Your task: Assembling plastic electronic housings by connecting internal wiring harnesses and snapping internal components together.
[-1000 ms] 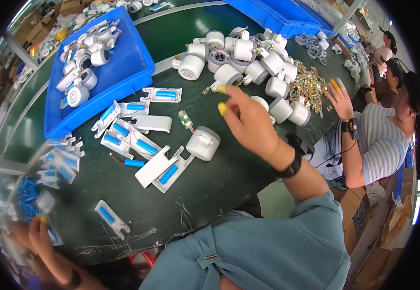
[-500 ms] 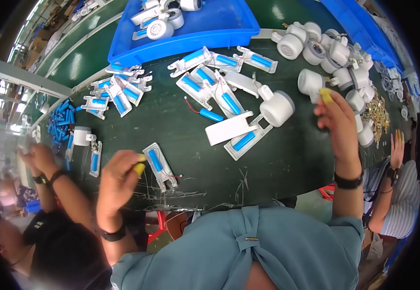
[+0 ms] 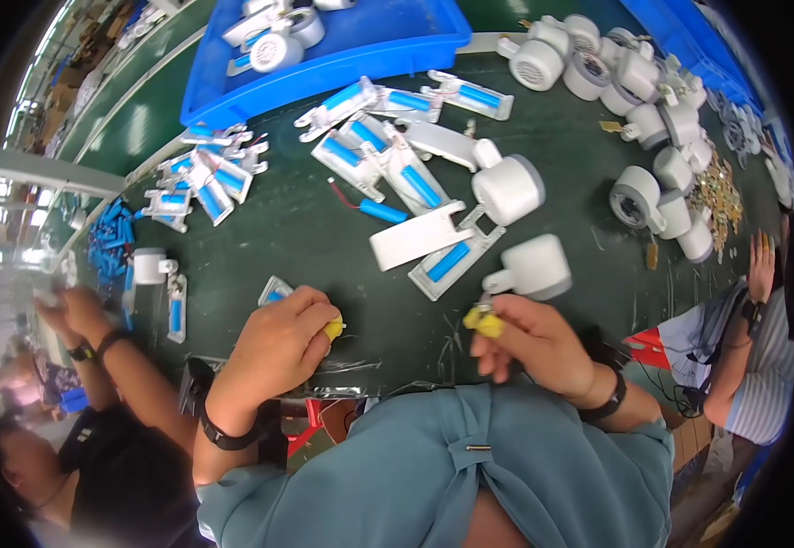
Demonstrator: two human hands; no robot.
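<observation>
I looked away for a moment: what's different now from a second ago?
The right hand has drawn a white round housing, held near its stem, from beside the pile of housings toward the person. The left hand has moved over a white battery shell, mostly covering it; its grip is unclear. The left blue tray and front white cover stayed put.

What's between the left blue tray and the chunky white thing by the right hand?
Flat white pieces, some holding blue cylinders, plus another chunky white thing, lie between them in the head view.
</observation>
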